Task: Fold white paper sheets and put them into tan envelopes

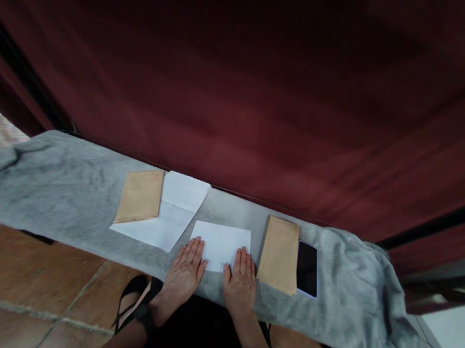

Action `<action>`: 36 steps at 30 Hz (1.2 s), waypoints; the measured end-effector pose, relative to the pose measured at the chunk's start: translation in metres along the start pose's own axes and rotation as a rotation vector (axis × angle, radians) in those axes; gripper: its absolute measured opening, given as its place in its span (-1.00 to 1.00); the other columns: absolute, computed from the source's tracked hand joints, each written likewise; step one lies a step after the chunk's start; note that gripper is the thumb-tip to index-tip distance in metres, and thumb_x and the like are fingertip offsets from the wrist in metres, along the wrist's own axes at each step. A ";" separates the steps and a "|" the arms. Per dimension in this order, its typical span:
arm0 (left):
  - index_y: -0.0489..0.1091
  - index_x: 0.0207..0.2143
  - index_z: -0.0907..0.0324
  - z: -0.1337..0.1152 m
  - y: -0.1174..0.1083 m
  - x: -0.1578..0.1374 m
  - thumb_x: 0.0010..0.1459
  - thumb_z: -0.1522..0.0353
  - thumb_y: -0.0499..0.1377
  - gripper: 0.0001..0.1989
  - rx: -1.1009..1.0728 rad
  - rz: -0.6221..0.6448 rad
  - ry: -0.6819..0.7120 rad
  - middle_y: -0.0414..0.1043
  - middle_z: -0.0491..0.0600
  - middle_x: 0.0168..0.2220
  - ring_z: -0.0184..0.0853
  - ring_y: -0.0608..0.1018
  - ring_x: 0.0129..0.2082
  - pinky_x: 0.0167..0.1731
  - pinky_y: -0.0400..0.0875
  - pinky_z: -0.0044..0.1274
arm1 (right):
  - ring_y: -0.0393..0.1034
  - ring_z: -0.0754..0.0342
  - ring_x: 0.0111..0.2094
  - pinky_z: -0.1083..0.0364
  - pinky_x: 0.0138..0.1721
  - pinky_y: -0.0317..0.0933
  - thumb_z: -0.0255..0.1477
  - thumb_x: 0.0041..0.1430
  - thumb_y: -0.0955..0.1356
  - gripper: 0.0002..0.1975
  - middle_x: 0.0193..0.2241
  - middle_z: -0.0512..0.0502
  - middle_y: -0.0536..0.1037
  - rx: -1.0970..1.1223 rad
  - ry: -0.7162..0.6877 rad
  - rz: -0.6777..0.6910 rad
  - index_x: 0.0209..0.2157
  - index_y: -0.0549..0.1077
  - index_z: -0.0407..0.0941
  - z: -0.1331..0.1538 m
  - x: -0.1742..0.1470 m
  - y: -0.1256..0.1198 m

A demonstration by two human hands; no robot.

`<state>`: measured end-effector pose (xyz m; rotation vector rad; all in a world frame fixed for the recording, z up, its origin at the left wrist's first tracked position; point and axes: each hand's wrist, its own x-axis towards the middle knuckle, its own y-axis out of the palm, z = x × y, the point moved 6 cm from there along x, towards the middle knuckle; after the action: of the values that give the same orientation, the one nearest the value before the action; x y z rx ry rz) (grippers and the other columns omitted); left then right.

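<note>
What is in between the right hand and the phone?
A brown envelope, maybe several stacked, lies on the grey cloth between the right hand and the phone; the head view shows it.

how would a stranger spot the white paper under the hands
Follow the long grey cloth to its middle. There the left hand and right hand rest on a white paper. It is smaller than the white sheet to its left, which a brown envelope partly covers.
</note>
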<state>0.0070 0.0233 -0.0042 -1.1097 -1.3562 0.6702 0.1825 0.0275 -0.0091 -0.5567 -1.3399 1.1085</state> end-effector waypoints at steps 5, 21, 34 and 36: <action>-0.02 0.38 0.36 0.006 0.001 0.001 0.37 0.24 -0.12 -0.39 -0.003 -0.023 -0.071 0.13 0.25 0.33 -0.04 0.23 0.33 0.26 0.20 -0.12 | 0.19 -0.17 0.27 -0.17 0.23 0.14 -0.32 0.42 0.16 -0.40 0.31 -0.38 0.22 0.010 0.001 -0.018 0.38 -0.01 -0.26 0.001 -0.001 -0.002; -0.13 0.40 0.33 -0.037 0.037 0.052 0.39 0.25 -0.16 -0.38 -0.082 0.090 0.055 0.09 0.22 0.36 -0.12 0.17 0.36 0.30 0.12 -0.18 | 0.16 -0.17 0.29 -0.18 0.23 0.12 -0.37 0.37 0.19 -0.42 0.30 -0.39 0.23 0.008 0.016 0.014 0.34 0.10 -0.28 0.000 0.000 0.000; 0.02 0.36 0.38 -0.005 0.023 0.035 0.38 0.20 -0.16 -0.38 -0.007 0.049 -0.079 0.11 0.25 0.34 -0.11 0.14 0.37 0.31 0.10 -0.20 | 0.15 -0.18 0.29 -0.18 0.23 0.13 -0.37 0.39 0.17 -0.41 0.31 -0.41 0.20 0.012 0.020 0.025 0.36 0.05 -0.29 0.001 0.000 -0.001; 0.00 0.37 0.35 -0.005 0.021 0.034 0.37 0.21 -0.16 -0.38 -0.009 0.042 -0.081 0.11 0.23 0.35 -0.11 0.15 0.37 0.31 0.10 -0.19 | 0.15 -0.17 0.29 -0.18 0.24 0.13 -0.37 0.39 0.18 -0.42 0.31 -0.40 0.21 0.011 0.021 0.021 0.36 0.06 -0.29 0.000 0.000 -0.001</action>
<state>0.0215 0.0611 -0.0085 -1.1314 -1.4090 0.7474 0.1826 0.0272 -0.0083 -0.5740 -1.3117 1.1235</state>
